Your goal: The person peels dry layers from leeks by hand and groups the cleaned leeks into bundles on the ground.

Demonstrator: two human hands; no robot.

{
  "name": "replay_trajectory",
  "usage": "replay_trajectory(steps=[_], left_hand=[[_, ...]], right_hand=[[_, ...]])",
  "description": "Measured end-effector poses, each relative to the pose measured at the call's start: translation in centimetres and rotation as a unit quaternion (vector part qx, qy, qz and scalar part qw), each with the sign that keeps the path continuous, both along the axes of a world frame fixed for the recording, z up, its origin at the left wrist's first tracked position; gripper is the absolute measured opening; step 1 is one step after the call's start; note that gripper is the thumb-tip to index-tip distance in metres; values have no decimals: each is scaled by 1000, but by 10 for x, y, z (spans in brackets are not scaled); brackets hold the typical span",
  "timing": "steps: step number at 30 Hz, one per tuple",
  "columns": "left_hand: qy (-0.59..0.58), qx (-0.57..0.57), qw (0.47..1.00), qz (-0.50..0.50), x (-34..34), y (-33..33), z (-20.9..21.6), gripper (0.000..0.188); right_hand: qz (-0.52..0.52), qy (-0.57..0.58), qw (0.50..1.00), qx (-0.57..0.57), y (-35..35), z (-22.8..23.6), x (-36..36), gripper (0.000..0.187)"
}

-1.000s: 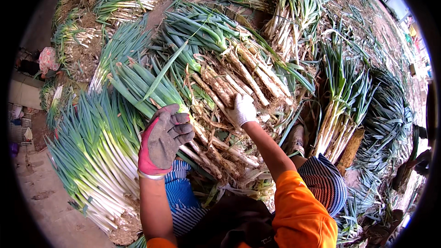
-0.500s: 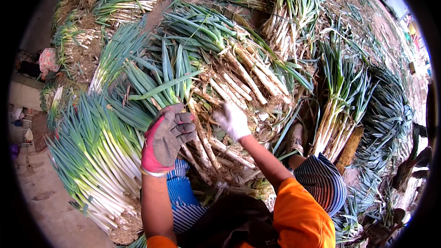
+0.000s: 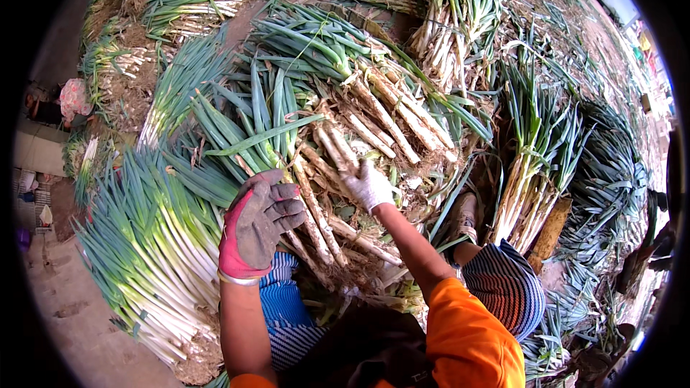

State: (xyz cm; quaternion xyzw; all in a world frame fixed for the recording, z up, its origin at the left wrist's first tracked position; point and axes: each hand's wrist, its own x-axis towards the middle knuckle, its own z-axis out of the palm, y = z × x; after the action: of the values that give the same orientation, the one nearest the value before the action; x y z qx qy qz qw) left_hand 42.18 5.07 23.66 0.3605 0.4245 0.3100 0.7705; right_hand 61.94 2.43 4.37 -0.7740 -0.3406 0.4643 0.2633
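Observation:
My left hand [image 3: 260, 221], in a pink and grey work glove, hovers above the near end of the leek pile. Its palm is turned to the right and its loosely bent fingers hold nothing. My right hand [image 3: 370, 187] wears a white glove and is closed at the lower end of soil-stained leek stalks [image 3: 336, 145], just right of centre. The fingertips are partly hidden against the stalks. Around both hands lie untrimmed leeks [image 3: 410, 111] with brown outer skins and rooty ends. Loose peeled skins and roots lie beneath the right hand.
Cleaned leeks [image 3: 162, 259] with white stems lie fanned at my left. More leek bundles [image 3: 456, 21] lie at the far side, and another bundle [image 3: 528, 151] stands by my right shoe [image 3: 463, 217]. A wooden piece [image 3: 550, 233] is near my right knee. Someone in patterned clothing [image 3: 74, 98] is far left.
The right hand has moved slightly right and has closed at a couple of stalks, which now tilt toward it. The left hand has shifted slightly down and left.

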Motion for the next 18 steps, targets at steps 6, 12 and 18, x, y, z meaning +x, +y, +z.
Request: replay_trajectory(steps=[6, 12, 18], left_hand=[[-4, -1, 1000, -3, 5, 5, -6, 42], [0, -9, 1000, -20, 8, 1, -9, 41], [12, -8, 1000, -27, 15, 2, -13, 40]], right_hand=[[118, -192, 966, 126, -62, -13, -64, 66], [-54, 295, 934, 194, -54, -41, -41, 74], [-89, 360, 919, 135, -38, -87, -24, 74]])
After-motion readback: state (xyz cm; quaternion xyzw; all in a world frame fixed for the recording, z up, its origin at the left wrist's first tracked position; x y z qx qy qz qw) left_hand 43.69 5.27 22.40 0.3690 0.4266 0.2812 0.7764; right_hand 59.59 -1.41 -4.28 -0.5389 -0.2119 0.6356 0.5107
